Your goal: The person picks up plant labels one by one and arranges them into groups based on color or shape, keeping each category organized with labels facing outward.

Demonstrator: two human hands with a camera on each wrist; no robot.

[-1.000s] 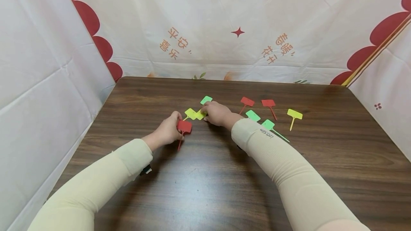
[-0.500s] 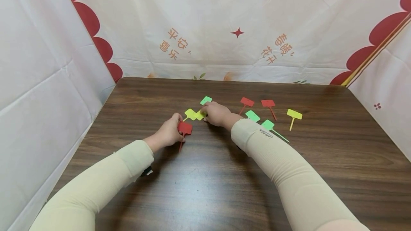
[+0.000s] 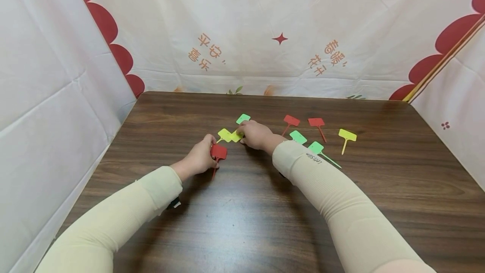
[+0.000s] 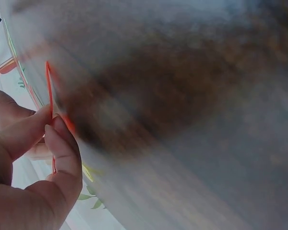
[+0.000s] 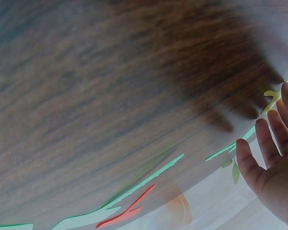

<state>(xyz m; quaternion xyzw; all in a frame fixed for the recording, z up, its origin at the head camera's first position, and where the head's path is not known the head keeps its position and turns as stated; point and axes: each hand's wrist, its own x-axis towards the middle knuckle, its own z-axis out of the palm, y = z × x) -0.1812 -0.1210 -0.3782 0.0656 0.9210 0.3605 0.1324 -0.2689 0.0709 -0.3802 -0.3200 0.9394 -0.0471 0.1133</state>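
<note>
A dark wooden bench (image 3: 235, 222) fills the foreground. Reaching from the left, the left hand (image 3: 197, 158) pinches a red tag (image 3: 218, 151); a loose grip could drop it. Just beyond, the palm-down right hand (image 3: 257, 134) touches a yellow tag (image 3: 235, 137), pinching or not unclear; dragging could disturb its yellow neighbour (image 3: 224, 134).

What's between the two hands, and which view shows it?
In the head view: the red tag pinched by the left hand, then two yellow tags at the right hand.
</note>
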